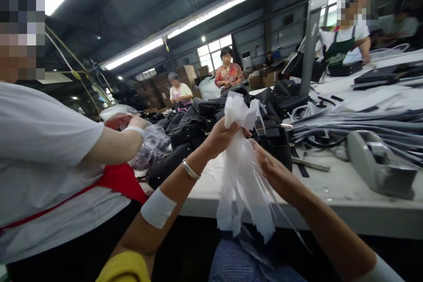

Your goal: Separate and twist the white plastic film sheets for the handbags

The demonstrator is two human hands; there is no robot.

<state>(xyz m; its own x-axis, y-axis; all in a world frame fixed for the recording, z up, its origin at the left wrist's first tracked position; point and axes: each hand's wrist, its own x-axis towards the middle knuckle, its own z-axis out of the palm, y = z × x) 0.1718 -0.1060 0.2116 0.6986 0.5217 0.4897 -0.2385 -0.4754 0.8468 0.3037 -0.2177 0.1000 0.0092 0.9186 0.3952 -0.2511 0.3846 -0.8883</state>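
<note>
A: Starting at the left, what lies around?
B: A co-worker's hand (123, 120) over crinkled plastic (152, 144), then black bags (190, 128) heaped on the pale worktable (330, 189), a tape dispenser (380, 163) far right, strip lights (211, 11) overhead.
A: And the hands?
B: The left hand (220, 137) is raised, fist closed around the bunched white tissue paper (243, 158); the right hand (269, 166) pinches its hanging strips just below.

Left hand (220, 135) grips top of tissue bundle (243, 163), right hand (269, 165) just below and right of it, both held before table edge (330, 211); pile of bags (198, 128) on table behind the hands; tape dispenser (380, 163) on table at right, stacked straps (363, 123) behind it; co-worker's arm (115, 143) at left, reaching over wrapped bag (153, 145)
</note>
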